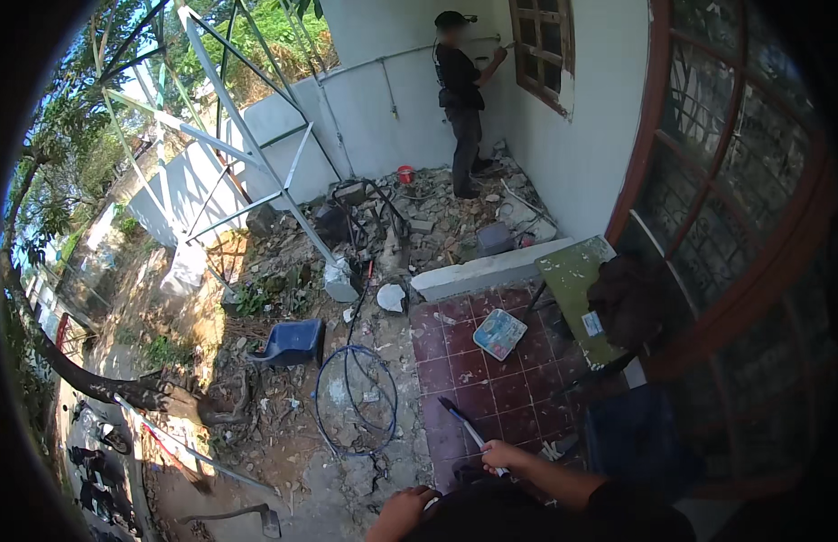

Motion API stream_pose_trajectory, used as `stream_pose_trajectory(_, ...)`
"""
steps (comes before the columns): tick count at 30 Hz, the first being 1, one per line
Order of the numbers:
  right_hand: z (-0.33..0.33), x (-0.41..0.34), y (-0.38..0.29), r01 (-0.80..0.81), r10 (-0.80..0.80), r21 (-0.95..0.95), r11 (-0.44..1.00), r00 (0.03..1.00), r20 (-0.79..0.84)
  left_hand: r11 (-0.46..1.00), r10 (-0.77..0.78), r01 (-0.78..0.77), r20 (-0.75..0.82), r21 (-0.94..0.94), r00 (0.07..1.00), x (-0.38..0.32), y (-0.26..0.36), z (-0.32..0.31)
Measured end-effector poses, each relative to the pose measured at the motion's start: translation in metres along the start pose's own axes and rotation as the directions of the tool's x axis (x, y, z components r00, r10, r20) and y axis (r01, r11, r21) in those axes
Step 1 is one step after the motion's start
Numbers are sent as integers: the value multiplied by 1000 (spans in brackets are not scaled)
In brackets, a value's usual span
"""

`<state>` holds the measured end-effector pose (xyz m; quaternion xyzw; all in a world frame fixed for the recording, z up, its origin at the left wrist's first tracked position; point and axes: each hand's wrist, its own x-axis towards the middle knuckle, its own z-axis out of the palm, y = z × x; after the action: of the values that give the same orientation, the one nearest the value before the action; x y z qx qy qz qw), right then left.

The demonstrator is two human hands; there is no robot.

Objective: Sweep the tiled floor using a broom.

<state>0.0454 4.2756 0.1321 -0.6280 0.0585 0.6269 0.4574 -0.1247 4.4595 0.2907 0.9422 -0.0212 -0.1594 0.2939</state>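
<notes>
My right hand is closed around the pale handle of a slim brush-like tool. Its dark tip points away from me, over the red tiled floor. At the bottom edge, my left hand rests by my dark clothing with its fingers bent. Something small and whitish shows beside those fingers, and whether they grip it is unclear. Beyond the tool, a plastic tub or lid with a printed label sits on the tiles.
A paint-spotted green table holds a dark cloth. Left of the tiles lie a coiled hose, a blue plastic container and a hoe. Beyond, a metal tower rises from rubble; another person stands at a wooden window.
</notes>
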Motion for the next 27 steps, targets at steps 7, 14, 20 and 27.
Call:
stream_pose_trajectory(7,5,44,52,-11,-71,-210,978,922,-381,999,45,-45,-23,-6,999,-22,-28,31)
stream_pose_trajectory(14,29,14,75,-261,-208,-639,723,801,-562,1000,29,-28,24,-9,999,-70,-55,60)
stream_pose_trajectory(20,46,-9,178,-358,-167,-666,654,791,-589,999,11,-8,60,-35,998,-113,-93,96)
stream_pose_trajectory(27,64,-50,284,-183,-181,-603,777,852,-492,997,27,-24,44,-69,999,-151,-128,115)
